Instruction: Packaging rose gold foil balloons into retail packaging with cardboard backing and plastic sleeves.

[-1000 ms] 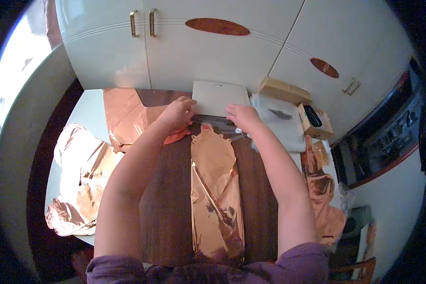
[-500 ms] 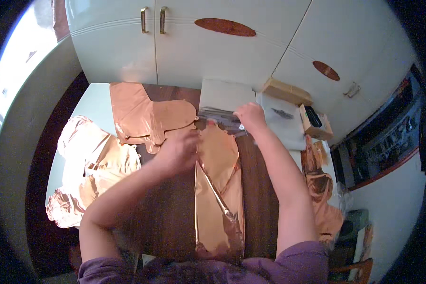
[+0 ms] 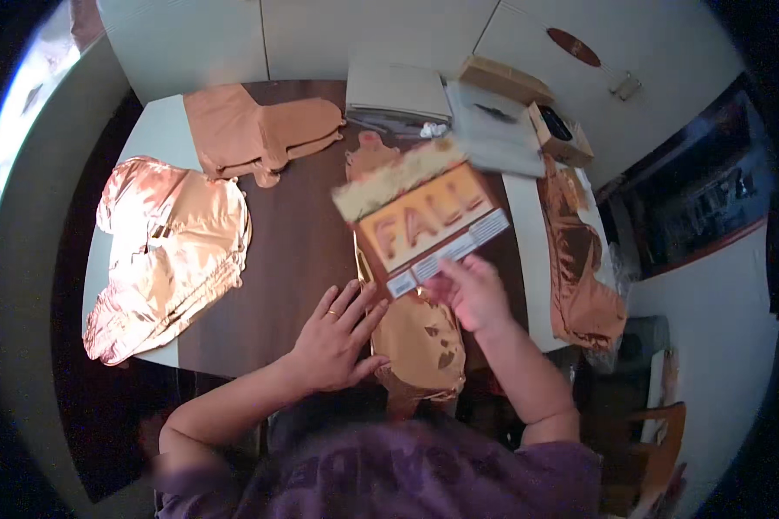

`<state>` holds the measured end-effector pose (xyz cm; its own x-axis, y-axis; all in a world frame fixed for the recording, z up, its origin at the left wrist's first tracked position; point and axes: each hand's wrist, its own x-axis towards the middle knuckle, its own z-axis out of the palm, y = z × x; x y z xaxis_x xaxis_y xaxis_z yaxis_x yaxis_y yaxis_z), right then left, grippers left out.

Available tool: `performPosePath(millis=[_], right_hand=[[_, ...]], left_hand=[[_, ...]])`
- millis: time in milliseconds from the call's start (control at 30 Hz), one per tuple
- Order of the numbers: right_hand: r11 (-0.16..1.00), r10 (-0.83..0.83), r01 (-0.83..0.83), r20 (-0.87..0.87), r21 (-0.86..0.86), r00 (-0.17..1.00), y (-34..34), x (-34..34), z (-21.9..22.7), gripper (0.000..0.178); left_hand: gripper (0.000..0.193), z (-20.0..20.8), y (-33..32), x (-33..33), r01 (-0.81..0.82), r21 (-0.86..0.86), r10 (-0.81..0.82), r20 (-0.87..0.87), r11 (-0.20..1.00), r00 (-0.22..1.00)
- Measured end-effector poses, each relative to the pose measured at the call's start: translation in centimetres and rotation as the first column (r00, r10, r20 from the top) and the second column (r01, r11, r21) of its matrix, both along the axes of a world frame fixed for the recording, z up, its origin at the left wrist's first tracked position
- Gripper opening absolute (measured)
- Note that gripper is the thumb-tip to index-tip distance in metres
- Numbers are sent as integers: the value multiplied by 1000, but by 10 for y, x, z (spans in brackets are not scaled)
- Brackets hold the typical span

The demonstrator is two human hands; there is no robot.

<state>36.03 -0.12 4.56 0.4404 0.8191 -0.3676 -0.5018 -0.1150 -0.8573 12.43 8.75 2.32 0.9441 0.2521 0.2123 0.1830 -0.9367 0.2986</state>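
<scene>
My right hand pinches the lower edge of a printed packaging card, tilted and slightly blurred above the table. The card is orange and cream, with big balloon-style letters and a white label strip. Beneath it lies a long, flat copper-coloured foil balloon, whose middle the card hides. My left hand lies with fingers spread at the left side of this balloon, near the table's front edge. It holds nothing.
Flat copper foil balloons are piled at the back left, with shinier crumpled ones in front. A pale stack, clear plastic bags and an open cardboard box stand at the back. More foil lies along the right edge.
My right hand has come from the back stack toward me and now holds the card. My left hand has moved nearer and flattened. The foil balloon has slid toward me; the view has tilted down.
</scene>
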Motion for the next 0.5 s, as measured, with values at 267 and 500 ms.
performPosePath(millis=[267,500], right_hand=[[862,475,-267,500,-432,724,-78,11,40,50],[732,408,-446,855,-515,-319,-94,13,4,128]], left_hand=[[45,23,-9,-26,-185,-85,199,216,979,956],[52,-2,30,14,-17,-1,17,173,1000,985]])
